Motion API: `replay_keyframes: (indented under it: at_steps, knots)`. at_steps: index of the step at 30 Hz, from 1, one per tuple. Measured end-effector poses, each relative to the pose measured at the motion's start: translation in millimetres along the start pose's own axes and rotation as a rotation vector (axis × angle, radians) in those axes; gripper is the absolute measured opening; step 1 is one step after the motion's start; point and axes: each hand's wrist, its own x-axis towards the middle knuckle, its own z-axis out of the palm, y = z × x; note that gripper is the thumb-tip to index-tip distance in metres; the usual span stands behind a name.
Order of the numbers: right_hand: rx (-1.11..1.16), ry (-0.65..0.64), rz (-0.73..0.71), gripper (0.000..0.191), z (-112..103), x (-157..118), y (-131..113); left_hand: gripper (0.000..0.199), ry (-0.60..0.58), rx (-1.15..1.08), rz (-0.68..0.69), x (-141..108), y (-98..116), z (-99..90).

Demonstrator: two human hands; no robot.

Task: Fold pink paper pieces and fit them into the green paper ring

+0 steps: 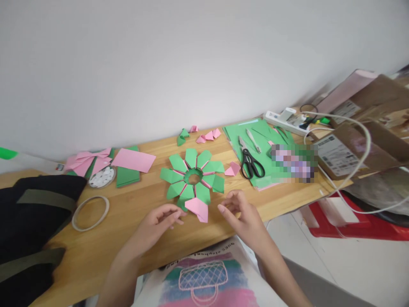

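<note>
A ring of folded green paper petals with pink inner edges, a paper flower point(194, 174), lies flat on the wooden table in front of me. A folded pink paper piece point(198, 209) rests at its near edge, overlapping a green petal. Just left of that piece, my left hand point(162, 221) hovers with loosely bent fingers and no visible object in them. My right hand point(239, 214) is to the right of the flower, fingers curled and thumb apart, holding nothing. Another folded pink piece point(233, 169) lies by the flower's right side.
Black-handled scissors point(251, 162) and a white cutter point(253, 140) lie on green sheets point(234, 132). Left are a tape roll point(90, 214), a pink paper rectangle point(134, 160) and a black bag point(35, 213). A power strip point(286, 122), looping cable and cardboard box point(335, 155) occupy the right.
</note>
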Motion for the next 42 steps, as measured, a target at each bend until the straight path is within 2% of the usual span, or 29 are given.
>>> replay_keyframes:
  at_steps: [4,7,11,13,16,19,21,23,26,28,31,34,39,42]
  knots:
    - [0.073,-0.105,-0.011,0.020,7,-3,-6,0.041,-0.017,-0.042,0.019,2,-1,7.8]
    - [0.037,-0.127,-0.050,0.024,12,-3,-5,0.040,-0.041,-0.073,0.035,3,1,15.1]
    - [-0.246,-0.018,-0.189,0.053,16,0,2,0.038,-0.053,-0.089,0.086,3,4,22.2]
    - [-0.393,0.061,-0.261,0.057,17,2,6,0.037,-0.046,-0.094,0.103,2,6,23.5]
    - [-0.460,0.136,-0.323,0.034,18,5,10,0.035,-0.021,-0.085,0.109,0,9,23.8]
    - [-0.363,0.163,-0.334,0.017,17,9,12,0.031,0.003,-0.059,0.111,-2,11,25.4]
    - [-0.280,0.195,-0.321,0.014,16,11,12,0.028,0.072,-0.014,0.127,-2,10,27.8]
    - [-0.221,0.235,-0.303,0.013,15,13,11,0.023,0.227,0.096,0.184,0,6,30.3]
    - [-0.159,0.266,-0.270,0.015,15,16,10,0.019,0.499,0.391,0.382,7,-3,32.4]
    - [-0.124,0.264,-0.240,0.016,16,17,10,0.024,0.587,0.582,0.522,13,-10,33.0]
    - [-0.085,0.263,-0.203,0.017,18,19,10,0.027,0.619,0.760,0.656,22,-15,34.6]
    - [-0.062,0.274,-0.191,0.017,19,21,10,0.022,0.619,0.837,0.731,29,-17,37.4]
    - [-0.010,0.282,-0.179,0.017,21,21,10,0.021,0.674,0.849,0.828,34,-14,39.9]
    - [0.022,0.278,-0.169,0.017,20,21,10,0.020,0.668,0.827,0.865,34,-9,39.6]
